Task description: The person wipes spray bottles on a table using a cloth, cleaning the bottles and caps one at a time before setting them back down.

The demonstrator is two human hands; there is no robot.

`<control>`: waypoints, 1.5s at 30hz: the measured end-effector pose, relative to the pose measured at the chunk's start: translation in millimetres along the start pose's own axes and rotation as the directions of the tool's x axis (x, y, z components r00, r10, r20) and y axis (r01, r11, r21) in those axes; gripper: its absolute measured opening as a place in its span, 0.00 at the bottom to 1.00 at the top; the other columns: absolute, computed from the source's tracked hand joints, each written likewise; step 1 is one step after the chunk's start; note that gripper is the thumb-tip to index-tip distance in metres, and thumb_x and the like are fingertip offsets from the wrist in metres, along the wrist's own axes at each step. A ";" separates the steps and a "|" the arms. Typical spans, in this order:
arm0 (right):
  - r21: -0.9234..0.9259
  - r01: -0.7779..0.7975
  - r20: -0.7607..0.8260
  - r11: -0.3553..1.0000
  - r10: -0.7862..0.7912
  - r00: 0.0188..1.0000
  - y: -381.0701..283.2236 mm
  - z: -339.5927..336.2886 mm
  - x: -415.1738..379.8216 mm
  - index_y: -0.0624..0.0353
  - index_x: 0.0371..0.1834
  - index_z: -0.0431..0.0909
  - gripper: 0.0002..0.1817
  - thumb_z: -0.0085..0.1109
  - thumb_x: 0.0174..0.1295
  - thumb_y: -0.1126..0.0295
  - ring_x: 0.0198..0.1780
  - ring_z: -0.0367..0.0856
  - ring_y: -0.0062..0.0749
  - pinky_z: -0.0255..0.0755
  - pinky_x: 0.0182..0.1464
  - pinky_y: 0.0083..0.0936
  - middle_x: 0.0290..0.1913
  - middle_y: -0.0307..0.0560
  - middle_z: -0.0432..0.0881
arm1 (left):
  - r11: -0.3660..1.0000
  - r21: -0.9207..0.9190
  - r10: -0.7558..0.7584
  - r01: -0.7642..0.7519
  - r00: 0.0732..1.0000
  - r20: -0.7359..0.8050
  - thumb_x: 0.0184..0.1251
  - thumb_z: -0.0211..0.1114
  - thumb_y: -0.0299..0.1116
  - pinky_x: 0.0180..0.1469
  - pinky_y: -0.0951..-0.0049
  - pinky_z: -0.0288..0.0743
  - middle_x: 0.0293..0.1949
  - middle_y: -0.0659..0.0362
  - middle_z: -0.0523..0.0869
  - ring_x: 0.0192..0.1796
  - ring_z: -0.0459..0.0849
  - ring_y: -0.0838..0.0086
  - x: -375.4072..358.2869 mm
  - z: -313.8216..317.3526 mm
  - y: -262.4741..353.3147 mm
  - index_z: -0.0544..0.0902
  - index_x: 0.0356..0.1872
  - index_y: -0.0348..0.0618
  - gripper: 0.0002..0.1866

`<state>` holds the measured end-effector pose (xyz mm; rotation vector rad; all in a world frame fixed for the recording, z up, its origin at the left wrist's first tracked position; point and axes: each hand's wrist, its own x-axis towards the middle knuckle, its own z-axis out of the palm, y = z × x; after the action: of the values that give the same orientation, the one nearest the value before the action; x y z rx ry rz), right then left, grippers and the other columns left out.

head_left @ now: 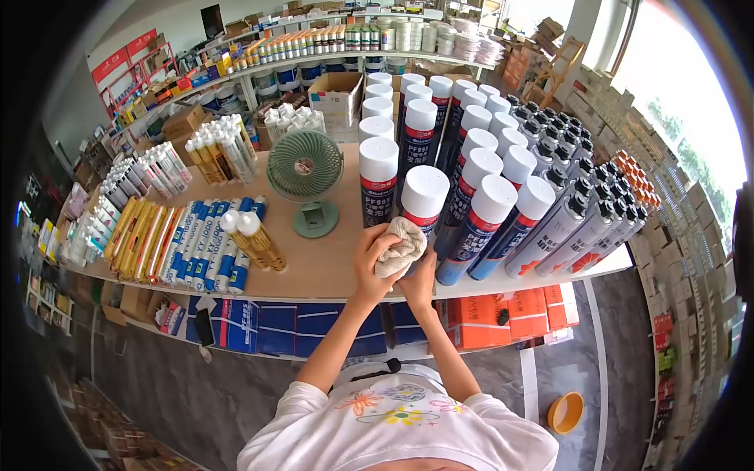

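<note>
A spray foam can with a white cap and a dark label stands out in front of the other cans at the table's near edge. My left hand is closed on a crumpled beige cloth, which lies against the front of this can. Lower down, my right hand is wrapped round the can's lower part; its fingers are partly hidden. The cloth and hands cover much of the label. Close by on the right is another white-capped can, and behind on the left stands a similar can.
Rows of silver cans with black tops fill the table's right side. A green fan stands left of the hands, beside two gold tubes and blue-white tubes. Blue boxes and orange boxes sit below; a yellow bowl is on the floor.
</note>
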<state>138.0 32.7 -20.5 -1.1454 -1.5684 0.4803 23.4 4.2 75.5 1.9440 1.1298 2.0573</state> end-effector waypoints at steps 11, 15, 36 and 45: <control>-0.083 0.019 0.069 0.996 -0.014 0.998 -2.7 -10.1 -2.8 0.72 0.69 0.56 0.48 0.74 0.44 0.77 0.60 0.69 0.66 0.66 0.63 0.46 0.58 0.67 0.69 | 0.967 -0.044 -0.247 0.253 0.963 0.108 0.41 0.75 0.18 0.55 0.68 0.75 0.51 0.53 0.80 0.52 0.82 0.63 -52.8 -10.2 -26.3 0.82 0.44 0.40 0.24; 0.029 0.077 0.237 0.997 -0.081 0.968 11.2 -23.2 8.9 0.69 0.69 0.56 0.50 0.77 0.42 0.73 0.61 0.70 0.64 0.67 0.63 0.46 0.59 0.67 0.71 | 0.995 -0.036 -0.085 0.091 0.987 0.136 0.41 0.76 0.19 0.53 0.68 0.76 0.51 0.53 0.80 0.51 0.82 0.63 -17.8 -19.2 -0.2 0.82 0.44 0.40 0.23; 0.082 0.038 0.231 0.996 -0.056 0.971 16.1 -14.9 14.8 0.69 0.71 0.55 0.45 0.70 0.49 0.76 0.63 0.69 0.67 0.67 0.63 0.46 0.60 0.68 0.69 | 0.997 0.045 -0.061 0.061 0.998 -0.009 0.40 0.77 0.22 0.51 0.66 0.77 0.48 0.53 0.79 0.49 0.82 0.62 -15.6 8.4 4.5 0.82 0.43 0.39 0.23; 0.000 -0.085 0.120 0.996 0.084 0.989 -7.9 -15.1 14.1 0.65 0.69 0.57 0.44 0.74 0.50 0.70 0.60 0.72 0.67 0.70 0.59 0.46 0.60 0.68 0.70 | 0.997 0.064 -0.048 0.049 0.999 -0.015 0.39 0.79 0.23 0.50 0.63 0.78 0.49 0.52 0.81 0.49 0.82 0.57 -25.1 6.4 -12.0 0.82 0.45 0.41 0.25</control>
<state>149.0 37.4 -1.9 -1.2013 -1.6254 0.6190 28.9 2.3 47.5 1.9133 1.2481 2.0371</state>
